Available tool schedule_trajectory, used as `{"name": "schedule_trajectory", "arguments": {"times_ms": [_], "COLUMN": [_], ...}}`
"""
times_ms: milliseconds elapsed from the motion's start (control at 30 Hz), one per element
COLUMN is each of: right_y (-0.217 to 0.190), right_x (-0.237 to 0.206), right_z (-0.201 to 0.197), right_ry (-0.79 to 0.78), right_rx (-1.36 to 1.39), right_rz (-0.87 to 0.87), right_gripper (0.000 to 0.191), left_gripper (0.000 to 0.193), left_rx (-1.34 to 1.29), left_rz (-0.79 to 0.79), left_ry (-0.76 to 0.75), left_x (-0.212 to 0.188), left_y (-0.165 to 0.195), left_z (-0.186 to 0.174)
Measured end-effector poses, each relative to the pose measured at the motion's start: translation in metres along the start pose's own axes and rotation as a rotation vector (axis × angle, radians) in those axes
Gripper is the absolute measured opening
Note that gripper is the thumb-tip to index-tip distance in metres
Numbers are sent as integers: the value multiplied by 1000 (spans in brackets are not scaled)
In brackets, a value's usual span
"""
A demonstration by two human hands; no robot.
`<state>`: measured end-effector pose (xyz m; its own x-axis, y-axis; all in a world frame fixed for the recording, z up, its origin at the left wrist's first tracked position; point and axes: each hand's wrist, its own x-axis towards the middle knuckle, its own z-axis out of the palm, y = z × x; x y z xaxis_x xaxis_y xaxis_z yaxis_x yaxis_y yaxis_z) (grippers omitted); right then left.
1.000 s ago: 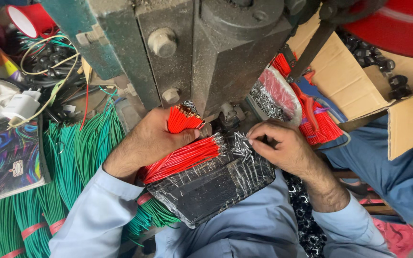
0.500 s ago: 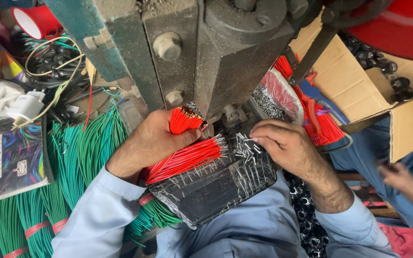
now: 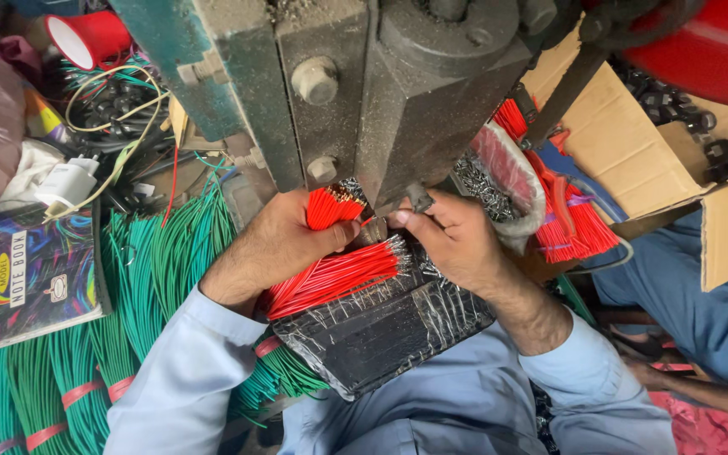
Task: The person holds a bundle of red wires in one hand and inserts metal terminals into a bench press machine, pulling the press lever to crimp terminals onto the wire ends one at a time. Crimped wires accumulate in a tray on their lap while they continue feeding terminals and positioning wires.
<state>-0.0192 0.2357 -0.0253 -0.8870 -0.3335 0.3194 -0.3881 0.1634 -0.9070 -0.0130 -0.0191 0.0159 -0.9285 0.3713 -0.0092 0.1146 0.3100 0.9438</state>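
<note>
Black tray (image 3: 381,337) on lap, loose red wires (image 3: 334,278) across its top edge. Left hand (image 3: 275,244) fisted round upright red wire bundle (image 3: 333,205). Right hand (image 3: 452,240) pinching single wire beside it, tight under press (image 3: 364,93). Green wires (image 3: 153,270) crowd left.

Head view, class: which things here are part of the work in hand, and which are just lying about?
In use:
left hand
right hand
red wire bundle
metal press
black wrapped tray

Lying about:
green wire bundles
notebook
red cup
white charger
cardboard box
</note>
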Motion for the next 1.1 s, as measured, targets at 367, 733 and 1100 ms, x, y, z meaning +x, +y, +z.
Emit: {"name": "schedule_trajectory", "arguments": {"times_ms": [367,733,1100], "right_y": [25,22,19], "right_x": [9,12,12], "right_z": [0,-1,-2], "right_ry": [3,7,-19], "right_rx": [-84,-89,26], "right_rz": [-45,-9,77], "right_gripper": [10,11,10], "left_gripper": [23,23,19], "left_rx": [-61,74,93], "left_rz": [48,-68,-61], "left_ry": [14,51,43], "left_x": [4,3,4], "left_y": [-5,6,8], "left_z": [2,4,4]}}
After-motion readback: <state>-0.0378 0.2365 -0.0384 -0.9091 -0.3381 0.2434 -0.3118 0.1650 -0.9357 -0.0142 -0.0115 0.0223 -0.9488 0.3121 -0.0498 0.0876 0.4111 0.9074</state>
